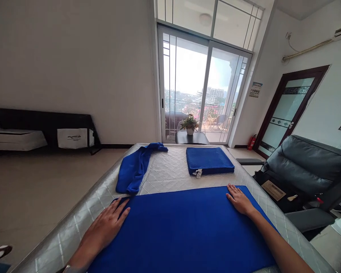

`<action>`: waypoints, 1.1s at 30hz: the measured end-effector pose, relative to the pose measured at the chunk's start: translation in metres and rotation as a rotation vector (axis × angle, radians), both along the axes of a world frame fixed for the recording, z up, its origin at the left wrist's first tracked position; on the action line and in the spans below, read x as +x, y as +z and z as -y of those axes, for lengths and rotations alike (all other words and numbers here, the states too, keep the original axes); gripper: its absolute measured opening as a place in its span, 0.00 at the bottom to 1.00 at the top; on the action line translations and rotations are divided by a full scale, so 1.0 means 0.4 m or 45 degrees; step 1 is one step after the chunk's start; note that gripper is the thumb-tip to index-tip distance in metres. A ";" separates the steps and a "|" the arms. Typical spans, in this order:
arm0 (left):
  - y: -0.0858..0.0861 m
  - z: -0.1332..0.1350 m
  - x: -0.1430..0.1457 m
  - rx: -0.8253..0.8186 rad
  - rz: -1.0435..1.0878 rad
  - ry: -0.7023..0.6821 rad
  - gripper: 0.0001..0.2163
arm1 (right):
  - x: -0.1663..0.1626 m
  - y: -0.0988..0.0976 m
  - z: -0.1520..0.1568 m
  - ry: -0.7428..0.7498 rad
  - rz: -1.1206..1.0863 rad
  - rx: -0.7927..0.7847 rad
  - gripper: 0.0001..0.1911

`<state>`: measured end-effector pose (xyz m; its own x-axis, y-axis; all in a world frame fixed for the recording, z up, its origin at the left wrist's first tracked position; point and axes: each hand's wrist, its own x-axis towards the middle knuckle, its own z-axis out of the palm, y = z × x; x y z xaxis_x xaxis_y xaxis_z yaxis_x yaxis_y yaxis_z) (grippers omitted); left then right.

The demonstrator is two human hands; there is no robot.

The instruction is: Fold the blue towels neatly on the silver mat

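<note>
A blue towel [182,227] lies spread flat over the near part of the quilted mattress [167,167]. My left hand [106,222] rests on its far left corner, fingers stretched and slightly apart. On the far right part of the towel, my right hand [239,199] lies flat with its fingers extended. Just beyond my left hand is a crumpled blue towel [135,168], touching or very near the spread one. A neat stack of folded blue towels [210,159] with white tags sits farther back on the right.
Behind the mattress stands a dark chair [191,137] bearing a potted plant [190,125], before sliding glass doors [199,83]. A black leather armchair [309,163] is close on the right. A low black bench [74,117] with white boxes stands along the left wall.
</note>
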<state>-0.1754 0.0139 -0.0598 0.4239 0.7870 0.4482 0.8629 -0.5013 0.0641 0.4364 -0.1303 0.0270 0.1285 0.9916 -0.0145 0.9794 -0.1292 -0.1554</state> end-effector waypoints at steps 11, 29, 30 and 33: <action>0.050 0.014 0.018 -0.128 -0.005 0.145 0.28 | 0.189 -0.051 0.017 -0.084 0.023 0.075 0.37; 0.094 0.047 0.054 -0.179 -0.013 0.198 0.26 | 0.257 -0.126 -0.002 -0.044 0.075 0.233 0.37; 0.101 0.051 0.059 -0.201 0.005 0.207 0.26 | 0.264 -0.131 -0.005 -0.050 0.071 0.236 0.38; 0.125 0.060 0.070 -0.275 0.037 0.234 0.26 | 0.282 -0.145 -0.016 -0.053 0.056 0.252 0.39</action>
<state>-0.1473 -0.0101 -0.0099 0.2551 0.9281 0.2714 0.9342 -0.3089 0.1783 0.5492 -0.1241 -0.0308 0.1653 0.9684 0.1865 0.9803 -0.1407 -0.1386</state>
